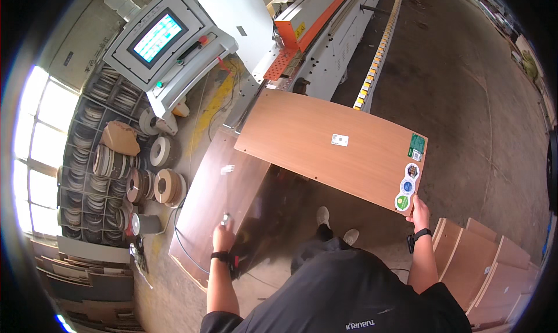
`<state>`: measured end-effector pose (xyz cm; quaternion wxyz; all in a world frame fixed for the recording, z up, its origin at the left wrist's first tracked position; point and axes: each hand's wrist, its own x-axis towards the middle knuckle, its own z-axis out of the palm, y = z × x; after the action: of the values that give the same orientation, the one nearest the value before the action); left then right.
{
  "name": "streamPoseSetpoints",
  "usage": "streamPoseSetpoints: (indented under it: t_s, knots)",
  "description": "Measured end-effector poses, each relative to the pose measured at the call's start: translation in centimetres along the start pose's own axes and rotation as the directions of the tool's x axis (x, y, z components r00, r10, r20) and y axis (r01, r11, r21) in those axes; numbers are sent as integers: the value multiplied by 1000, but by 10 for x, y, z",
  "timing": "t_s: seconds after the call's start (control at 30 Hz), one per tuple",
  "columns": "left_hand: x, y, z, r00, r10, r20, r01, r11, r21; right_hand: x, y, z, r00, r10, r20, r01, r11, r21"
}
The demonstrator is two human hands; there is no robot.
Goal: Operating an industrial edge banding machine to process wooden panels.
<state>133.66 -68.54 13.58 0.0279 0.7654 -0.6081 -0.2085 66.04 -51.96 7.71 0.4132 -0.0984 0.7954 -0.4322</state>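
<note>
My right hand (419,212) grips the near right corner of a long wood-grain board (302,135), fingers closed on its edge. The board bears a small white label and several coloured stickers at its right end. Its far left end rests at the infeed of a long edge-banding machine (331,36). Over the brown side table (212,187), my left hand (222,235) is closed around a small silvery tool (225,219); its exact kind is too small to tell. A thin dark hose (181,243) curves across the table beside that hand.
A control panel (157,36) with a lit screen stands at the far left. Rolls of edge-banding tape (168,187) and a filled rack (93,135) stand left of the table. A roller rail (378,59) runs along the machine. Stacked boards (482,263) stand at the lower right.
</note>
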Motion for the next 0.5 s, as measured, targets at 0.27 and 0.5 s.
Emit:
streamPoseSetpoints:
  t_s: [0.27,0.5]
  knots:
    - [-116,141,11,585,486,649,-540,831,-135,-3,-21,20,995,-89,-37,80,979,-185]
    - [-1,10,79,985,171,-13,-161,897,-411,10,-12,-2,999,20,42,-13,986,-164]
